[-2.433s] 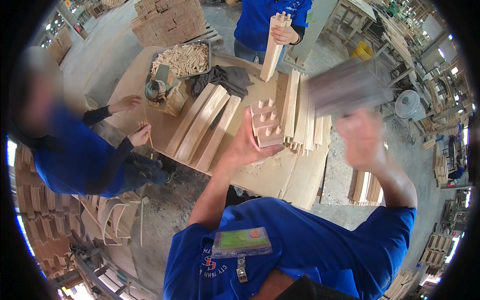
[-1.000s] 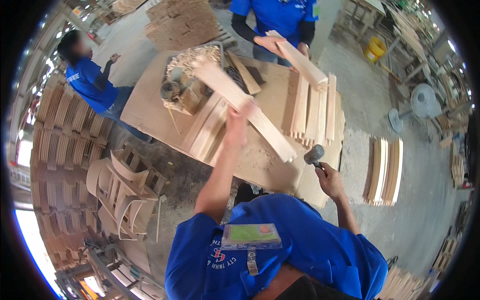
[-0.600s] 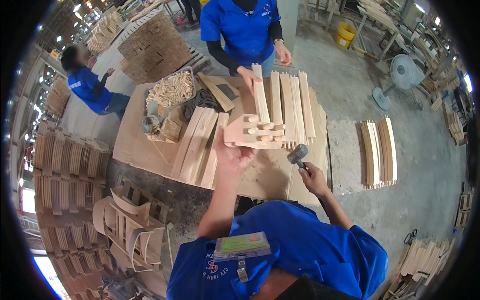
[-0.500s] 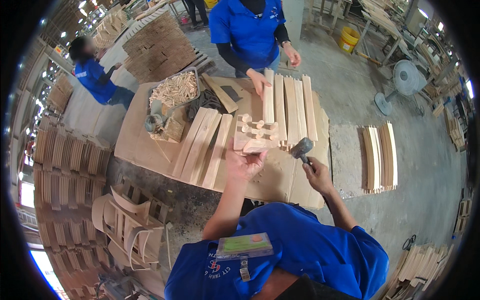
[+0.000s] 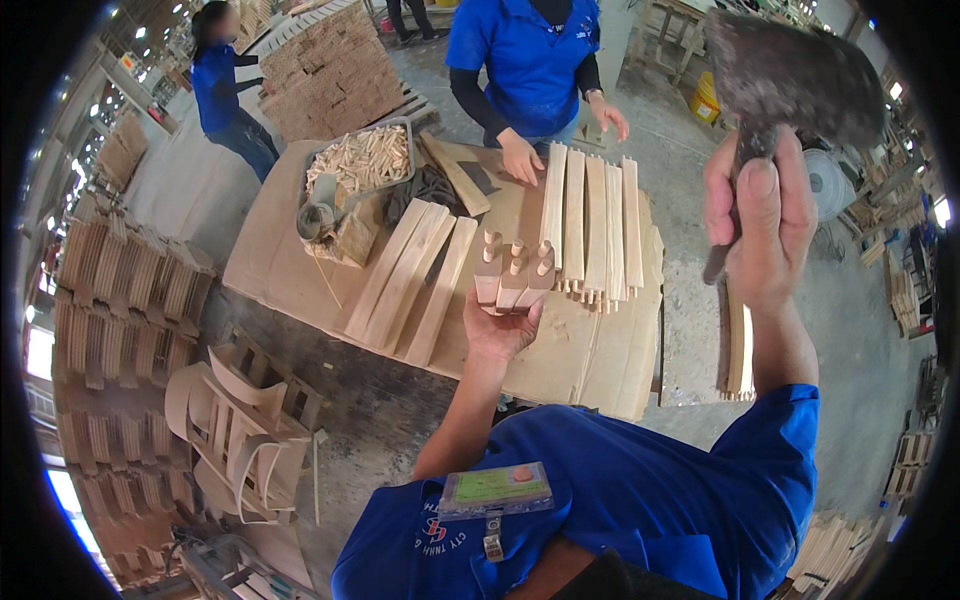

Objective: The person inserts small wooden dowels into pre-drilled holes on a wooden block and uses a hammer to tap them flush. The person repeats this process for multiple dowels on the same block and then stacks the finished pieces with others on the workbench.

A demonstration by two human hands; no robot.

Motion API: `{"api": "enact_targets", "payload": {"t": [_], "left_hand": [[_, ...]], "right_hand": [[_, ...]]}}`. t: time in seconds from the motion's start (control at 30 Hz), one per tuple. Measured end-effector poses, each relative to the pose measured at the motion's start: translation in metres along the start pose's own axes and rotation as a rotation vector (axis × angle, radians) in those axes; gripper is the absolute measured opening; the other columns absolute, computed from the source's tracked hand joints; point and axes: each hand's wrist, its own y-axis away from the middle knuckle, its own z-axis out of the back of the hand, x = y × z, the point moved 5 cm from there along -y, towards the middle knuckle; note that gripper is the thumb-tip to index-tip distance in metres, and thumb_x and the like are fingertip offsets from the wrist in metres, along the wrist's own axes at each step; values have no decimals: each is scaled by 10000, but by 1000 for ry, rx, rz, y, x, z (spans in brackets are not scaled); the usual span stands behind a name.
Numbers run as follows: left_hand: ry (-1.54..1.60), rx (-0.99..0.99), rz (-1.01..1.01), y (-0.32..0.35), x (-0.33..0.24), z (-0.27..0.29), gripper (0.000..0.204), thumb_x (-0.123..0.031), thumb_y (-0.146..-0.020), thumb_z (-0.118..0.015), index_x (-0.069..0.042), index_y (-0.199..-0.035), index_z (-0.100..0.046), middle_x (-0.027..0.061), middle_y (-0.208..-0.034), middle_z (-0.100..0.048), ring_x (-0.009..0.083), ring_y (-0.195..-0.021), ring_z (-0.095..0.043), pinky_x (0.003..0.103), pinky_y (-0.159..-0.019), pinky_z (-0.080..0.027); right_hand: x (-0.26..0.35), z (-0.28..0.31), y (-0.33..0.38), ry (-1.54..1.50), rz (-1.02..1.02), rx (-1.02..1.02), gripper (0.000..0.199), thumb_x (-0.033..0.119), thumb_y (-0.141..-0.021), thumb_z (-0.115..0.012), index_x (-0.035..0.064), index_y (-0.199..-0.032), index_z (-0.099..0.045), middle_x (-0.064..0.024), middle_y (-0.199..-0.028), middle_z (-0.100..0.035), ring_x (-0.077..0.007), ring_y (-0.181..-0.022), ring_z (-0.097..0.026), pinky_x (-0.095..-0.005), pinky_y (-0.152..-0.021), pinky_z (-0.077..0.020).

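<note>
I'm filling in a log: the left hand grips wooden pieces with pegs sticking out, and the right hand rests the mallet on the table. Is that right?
Not quite: the head view shows the right hand holding the mallet raised, off the table. The left hand does grip wooden pieces with pegs sticking out.

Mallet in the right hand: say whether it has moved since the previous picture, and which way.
Yes. Against the cardboard-covered table, the mallet has moved up and right in view, from over it to past its right edge.
</note>
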Motion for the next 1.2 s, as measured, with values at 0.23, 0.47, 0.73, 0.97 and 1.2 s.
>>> {"api": "enact_targets", "payload": {"t": [0.23, 0.47, 0.73, 0.97, 1.2], "left_hand": [[9, -122, -95, -1, -2, -2, 634, -580, -1045, -446, -78, -1389, -625, 166, -1284, -693, 389, -1146, -696, 537, -923, -638], [35, -163, -125, 2, -8, -4, 700, -610, -1044, -396, -71, -1464, -551, 176, -1418, -595, 373, -1245, -650, 525, -958, -618], [-5, -232, -133, -3, 2, 0, 612, -528, -1033, -431, -94, -1435, -584, 158, -1388, -624, 357, -1234, -651, 539, -999, -592], [76, -137, -119, -7, -5, 0, 720, -626, -1053, -404, -65, -1492, -511, 178, -1429, -547, 361, -1288, -595, 538, -1016, -568], [69, -216, -132, -9, 7, -3, 687, -603, -1045, -458, -65, -1467, -513, 183, -1419, -541, 360, -1294, -589, 539, -1041, -563]], "right_hand": [[-59, -53, 39, 447, -117, 601, 275, 183, -1033, -661, -46, -1182, -628, -145, -765, -629, -367, -634, -610, -392, -604, -472], [18, -32, -16, 193, -244, 257, 250, 207, -1036, -648, -9, -1161, -638, -171, -763, -605, -358, -672, -605, -441, -619, -478], [-39, -76, 1, 703, -51, 808, 306, 225, -1038, -632, 62, -1296, -640, -243, -855, -681, -435, -743, -669, -485, -651, -510], [-3, -50, -16, 397, -108, 372, 229, 196, -1061, -619, 0, -1178, -621, -204, -758, -608, -308, -662, -616, -407, -615, -485], [-49, -71, 7, 591, -118, 769, 161, 191, -1043, -623, 98, -1175, -634, -217, -803, -659, -446, -700, -628, -482, -620, -484]]}}
